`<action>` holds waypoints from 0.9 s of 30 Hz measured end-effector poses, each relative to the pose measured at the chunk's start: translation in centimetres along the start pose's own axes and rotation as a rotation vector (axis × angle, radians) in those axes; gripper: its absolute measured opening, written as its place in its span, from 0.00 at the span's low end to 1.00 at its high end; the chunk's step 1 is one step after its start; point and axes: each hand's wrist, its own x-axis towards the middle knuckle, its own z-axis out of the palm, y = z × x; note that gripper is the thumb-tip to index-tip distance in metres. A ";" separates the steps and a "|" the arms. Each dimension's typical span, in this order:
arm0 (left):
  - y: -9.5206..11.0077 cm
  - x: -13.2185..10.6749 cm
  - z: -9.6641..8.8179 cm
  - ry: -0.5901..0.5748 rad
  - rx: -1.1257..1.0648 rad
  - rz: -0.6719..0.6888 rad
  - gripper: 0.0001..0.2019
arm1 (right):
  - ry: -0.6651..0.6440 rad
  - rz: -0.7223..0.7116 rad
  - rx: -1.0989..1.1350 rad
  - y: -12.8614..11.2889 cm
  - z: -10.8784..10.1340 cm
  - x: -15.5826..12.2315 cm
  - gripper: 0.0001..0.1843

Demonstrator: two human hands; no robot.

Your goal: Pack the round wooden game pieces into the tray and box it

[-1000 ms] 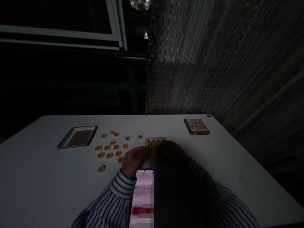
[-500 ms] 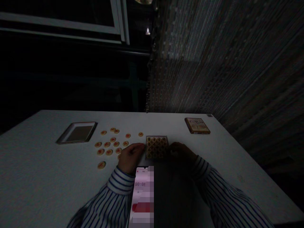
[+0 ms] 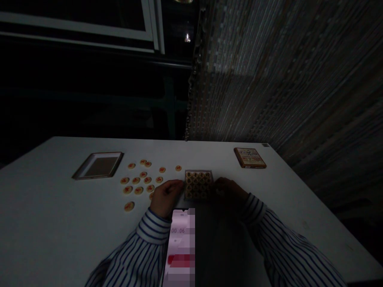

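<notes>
A small clear-edged box of Chinese chess pieces (image 3: 198,185) lies on the white table (image 3: 74,231), with round dark-marked pieces packed in rows inside it. My left hand (image 3: 166,195) is closed, its fingertips at the box's left edge. At the right edge, my right hand (image 3: 229,191) is closed too, with its fingers curled and deep in shadow. Left of the box, several loose red-marked Chinese chess pieces (image 3: 138,190) are spread about, one partly hidden behind my left hand.
A shallow open tray or lid (image 3: 100,166) lies at the far left. A flat printed box (image 3: 250,158) sits at the far right. Close to me, a lit phone (image 3: 178,243) rests beside my left sleeve. A bead curtain (image 3: 239,79) hangs behind the table.
The view has shifted very slightly. Both hands stay at the sides of the box, and the pieces have not moved on the table.
</notes>
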 end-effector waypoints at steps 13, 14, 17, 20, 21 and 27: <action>0.5 -0.2 -0.1 0.007 0.036 0.018 0.12 | -0.021 -0.004 -0.025 0.2 0.0 0.0 0.14; 0.6 -0.3 -0.2 0.009 0.040 0.017 0.12 | -0.012 -0.005 -0.026 0.2 -0.1 -0.1 0.15; 0.9 -0.5 -1.0 0.048 0.036 0.021 0.14 | 0.060 -0.017 -0.011 0.1 -0.8 -0.4 0.14; 0.9 -0.7 -3.1 0.139 0.089 0.076 0.14 | 0.177 -0.022 0.022 0.0 -1.6 -0.7 0.12; 0.8 -0.8 -4.0 0.149 0.129 0.106 0.14 | 0.211 -0.026 0.030 -0.1 -1.8 -0.8 0.11; -0.3 -1.9 -9.0 0.249 0.487 0.178 0.15 | 0.239 -0.104 -0.009 -2.5 -2.2 1.2 0.08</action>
